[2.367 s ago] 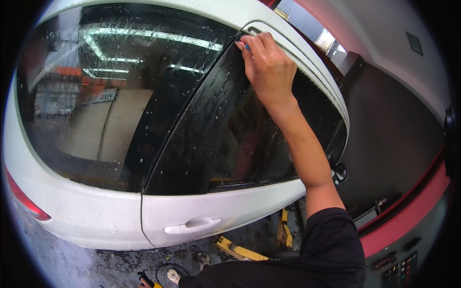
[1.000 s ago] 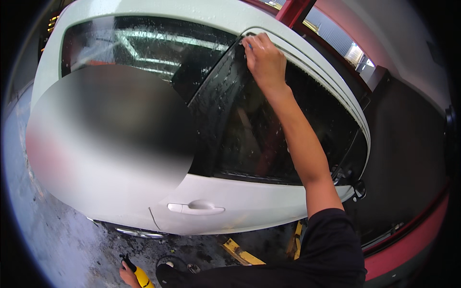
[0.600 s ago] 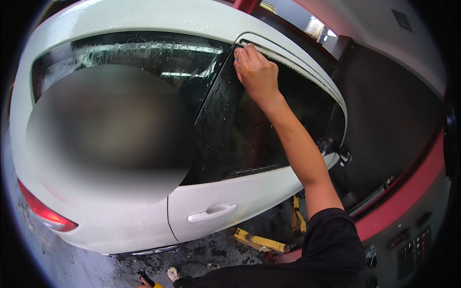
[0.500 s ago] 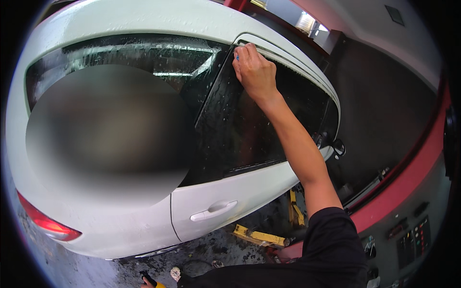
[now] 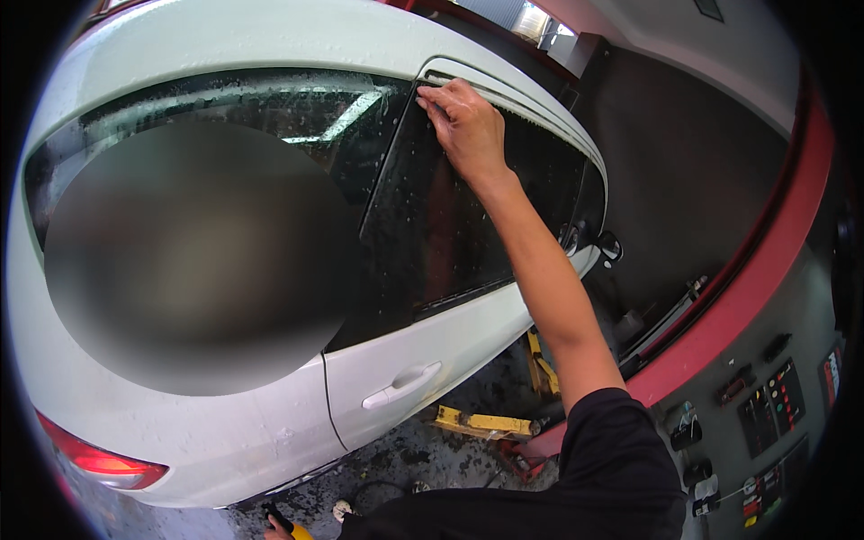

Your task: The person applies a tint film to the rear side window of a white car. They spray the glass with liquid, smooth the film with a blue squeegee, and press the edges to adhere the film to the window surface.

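A wet white car (image 5: 270, 450) fills most of the view, its dark side glass (image 5: 450, 207) speckled with drops. My right arm reaches up across it. My right hand (image 5: 470, 126) is at the upper rear corner of the door window, fingers pinched against the top of the frame. What they hold, if anything, is hidden. Low at the bottom edge, my left hand (image 5: 277, 533) is wrapped around a black-and-yellow tool (image 5: 290, 526), mostly cut off, its kind unclear. A large blurred patch hides part of the rear glass and body.
Yellow lift arms (image 5: 486, 423) extend under the car above a wet, stained floor (image 5: 405, 463). A red beam (image 5: 720, 360) curves along the right, beside a dark wall panel with hanging tools (image 5: 772, 405). The door mirror (image 5: 610, 246) sticks out at the far end.
The view has shifted slightly, so the car sits further left. My right hand stays at the window's top corner, its fingers turned a little; the blue bit between them no longer shows.
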